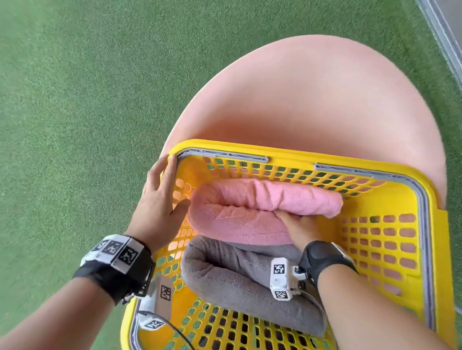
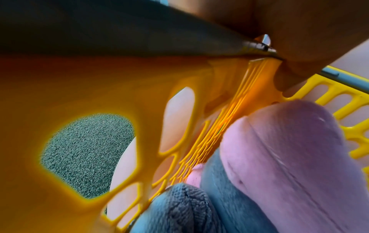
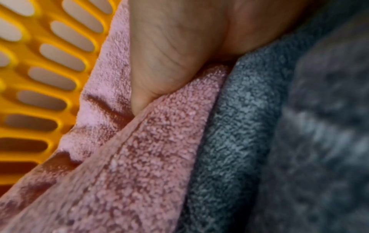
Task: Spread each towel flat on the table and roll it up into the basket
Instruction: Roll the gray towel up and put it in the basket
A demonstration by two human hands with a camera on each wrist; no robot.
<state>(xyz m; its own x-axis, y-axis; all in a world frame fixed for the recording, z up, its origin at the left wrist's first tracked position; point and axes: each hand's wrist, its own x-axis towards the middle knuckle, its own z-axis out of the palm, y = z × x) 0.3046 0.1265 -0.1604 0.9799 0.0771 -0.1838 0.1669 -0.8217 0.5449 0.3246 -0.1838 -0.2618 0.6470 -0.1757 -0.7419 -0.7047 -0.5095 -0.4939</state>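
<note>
A yellow slotted basket (image 1: 254,150) stands on the near edge of a round pink table (image 1: 327,99). Inside it lies a rolled pink towel (image 1: 263,202), with a rolled grey towel (image 1: 243,286) just nearer to me and touching it. My right hand (image 1: 300,224) reaches into the basket; its fingers are tucked into the fold of the pink towel (image 3: 149,157) and hidden there. My left hand (image 1: 161,197) lies over the basket's left wall, fingers straight along the rim and the thumb inside beside the pink roll (image 2: 289,149).
Green artificial turf (image 1: 66,79) surrounds the table on all sides. A grey metal strip (image 1: 459,68) runs along the floor at the far right. The right half of the basket floor (image 1: 379,241) holds nothing. A cable (image 1: 181,336) trails from my left wrist into the basket.
</note>
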